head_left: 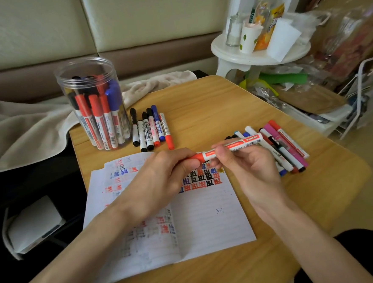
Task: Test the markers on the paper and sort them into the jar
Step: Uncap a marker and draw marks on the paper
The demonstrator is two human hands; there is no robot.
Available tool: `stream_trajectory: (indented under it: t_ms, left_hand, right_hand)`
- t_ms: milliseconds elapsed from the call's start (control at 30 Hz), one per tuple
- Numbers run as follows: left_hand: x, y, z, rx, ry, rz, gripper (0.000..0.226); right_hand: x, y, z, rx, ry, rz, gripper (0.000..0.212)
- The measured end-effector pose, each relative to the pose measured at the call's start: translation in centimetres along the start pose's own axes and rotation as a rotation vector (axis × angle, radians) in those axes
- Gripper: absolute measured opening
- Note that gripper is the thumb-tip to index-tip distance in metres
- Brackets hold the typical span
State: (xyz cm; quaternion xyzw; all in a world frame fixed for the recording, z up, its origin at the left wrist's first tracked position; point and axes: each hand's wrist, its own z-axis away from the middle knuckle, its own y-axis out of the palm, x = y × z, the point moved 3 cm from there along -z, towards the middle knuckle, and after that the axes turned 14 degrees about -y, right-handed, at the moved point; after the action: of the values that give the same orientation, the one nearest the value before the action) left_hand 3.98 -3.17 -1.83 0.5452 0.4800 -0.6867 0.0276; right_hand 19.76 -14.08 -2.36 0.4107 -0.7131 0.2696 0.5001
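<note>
Both hands hold one red marker [236, 146] level above the open notebook [200, 224]. My left hand [161, 176] grips its red cap end; my right hand [242, 166] pinches the white barrel. The notebook pages carry red, blue and black test marks. A clear plastic jar [94, 103] stands at the table's far left with several red, blue and black markers upright inside. Next to the jar lies a row of several markers [151, 128]. A second pile of markers [281, 148] lies right of my right hand.
The small wooden table [212, 108] has rounded edges. A beige blanket [25, 126] lies left of it, a white device [34, 225] sits below left. At the back right stand a white stool [259, 54] with bottles and cups and a cluttered wire rack [359, 98].
</note>
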Motion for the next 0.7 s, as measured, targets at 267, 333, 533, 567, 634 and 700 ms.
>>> stream_trajectory:
  t_ms: [267,333,533,567,634,700]
  left_hand:
    - [0.0,-0.4,0.0,0.157,-0.058,0.080,0.025]
    - [0.8,-1.5,0.0,0.147,-0.098,0.063,0.026]
    - [2.0,-4.2,0.1,0.001,-0.107,0.077,0.031]
    - [2.1,-3.8,0.2,0.005,-0.104,0.046,0.033]
    - [2.4,-3.2,0.5,0.016,-0.107,-0.013,0.032]
    - [2.6,-2.9,0.8,0.010,-0.091,-0.060,0.030]
  right_hand:
    - [0.0,-0.3,-0.2,0.069,-0.079,0.039,0.024]
    - [0.3,-1.8,-0.8,-0.030,-0.074,0.038,0.026]
    - [1.4,-6.5,-2.1,-0.276,-0.029,-0.003,0.026]
    - [1.1,-6.0,-1.8,-0.263,-0.013,0.014,0.025]
    - [0.3,-4.9,-1.3,-0.243,0.007,0.065,0.020]
    - [-0.2,-4.4,-0.9,-0.253,0.014,0.109,0.016]
